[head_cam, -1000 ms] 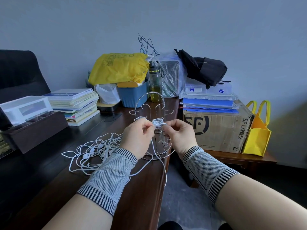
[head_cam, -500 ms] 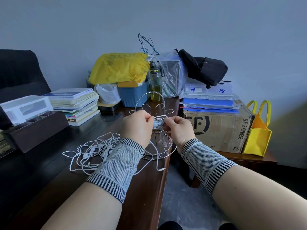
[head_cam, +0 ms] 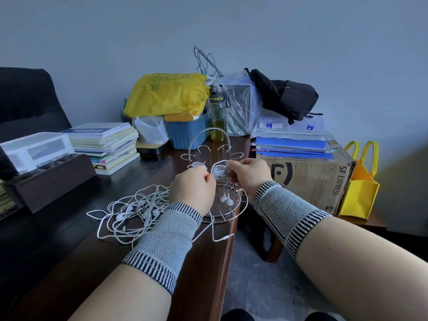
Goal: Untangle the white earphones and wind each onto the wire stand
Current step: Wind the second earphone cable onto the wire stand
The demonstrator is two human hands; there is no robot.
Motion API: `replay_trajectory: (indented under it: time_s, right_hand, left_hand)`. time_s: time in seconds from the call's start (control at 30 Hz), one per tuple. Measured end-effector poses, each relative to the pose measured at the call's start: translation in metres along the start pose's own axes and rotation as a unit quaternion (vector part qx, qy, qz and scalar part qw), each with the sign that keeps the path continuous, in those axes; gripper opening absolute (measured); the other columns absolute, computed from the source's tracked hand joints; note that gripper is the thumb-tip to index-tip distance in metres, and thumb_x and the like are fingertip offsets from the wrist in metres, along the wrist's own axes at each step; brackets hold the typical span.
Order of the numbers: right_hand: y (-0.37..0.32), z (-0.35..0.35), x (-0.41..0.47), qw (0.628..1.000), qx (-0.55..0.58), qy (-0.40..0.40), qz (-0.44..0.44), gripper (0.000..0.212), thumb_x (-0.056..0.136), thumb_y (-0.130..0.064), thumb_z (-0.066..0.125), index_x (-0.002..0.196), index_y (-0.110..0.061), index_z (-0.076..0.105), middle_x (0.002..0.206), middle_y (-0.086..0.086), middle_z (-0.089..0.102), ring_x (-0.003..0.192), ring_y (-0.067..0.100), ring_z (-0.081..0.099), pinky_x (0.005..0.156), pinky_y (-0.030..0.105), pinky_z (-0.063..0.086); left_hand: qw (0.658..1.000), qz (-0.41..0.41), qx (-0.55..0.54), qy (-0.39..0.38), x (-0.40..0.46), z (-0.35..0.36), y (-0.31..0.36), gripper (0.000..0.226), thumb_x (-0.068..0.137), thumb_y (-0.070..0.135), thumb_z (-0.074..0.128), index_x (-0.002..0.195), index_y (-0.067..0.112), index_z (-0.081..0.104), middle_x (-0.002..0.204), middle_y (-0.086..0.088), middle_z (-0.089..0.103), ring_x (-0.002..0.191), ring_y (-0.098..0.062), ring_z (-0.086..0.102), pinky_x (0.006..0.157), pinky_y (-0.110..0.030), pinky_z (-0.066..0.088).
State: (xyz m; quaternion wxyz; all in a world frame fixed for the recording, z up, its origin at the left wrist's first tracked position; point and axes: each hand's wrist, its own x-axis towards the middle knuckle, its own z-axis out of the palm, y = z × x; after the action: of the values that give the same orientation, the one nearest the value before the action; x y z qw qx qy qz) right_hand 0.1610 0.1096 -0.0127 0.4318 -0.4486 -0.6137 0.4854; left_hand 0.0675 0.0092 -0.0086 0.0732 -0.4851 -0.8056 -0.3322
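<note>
One earphone set is going onto the wire stand (head_cam: 209,144) right now; my left hand (head_cam: 193,189) pinches the cord while my right hand (head_cam: 249,173) curls its fingers (head_cam: 231,166) round the small white coil (head_cam: 218,173) on a hook; its two earbuds (head_cam: 227,200) dangle over the stand's base, and the plug end (head_cam: 225,237) trails loose on the desk (head_cam: 208,262); by my reckoning this one's nearly wound; plenty left, though: a knotted white heap of earphones (head_cam: 136,209) lies beside the stand to my left, thin cords looped every way.
</note>
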Motion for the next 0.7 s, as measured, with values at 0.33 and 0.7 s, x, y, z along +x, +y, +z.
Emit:
replay_trajectory:
  time_s: [0.33,0.7]
  right_hand:
    - [-0.001,0.007,0.001,1.000,0.013,0.021,0.013,0.022,0.080,-0.020,0.066,0.068,-0.002,0.068,0.081,0.020,0.072,0.083,0.037,0.070,0.078,0.052,0.058]
    - [0.028,-0.004,-0.020,0.994,0.032,0.000,-0.100,0.021,0.082,-0.006,0.063,0.065,-0.018,0.060,0.067,0.000,0.063,0.057,0.004,0.057,0.058,0.020,0.047]
  left_hand:
    - [0.960,-0.135,-0.242,-0.036,0.007,0.023,-0.009,0.045,0.067,0.034,0.038,0.071,-0.002,0.065,0.075,-0.015,0.072,0.075,-0.034,0.071,0.069,-0.056,0.057]
    - [0.987,-0.049,-0.130,-0.081,-0.017,0.010,-0.002,0.007,0.092,0.023,0.057,0.086,0.023,0.060,0.084,0.008,0.061,0.082,-0.017,0.058,0.069,-0.026,0.041]
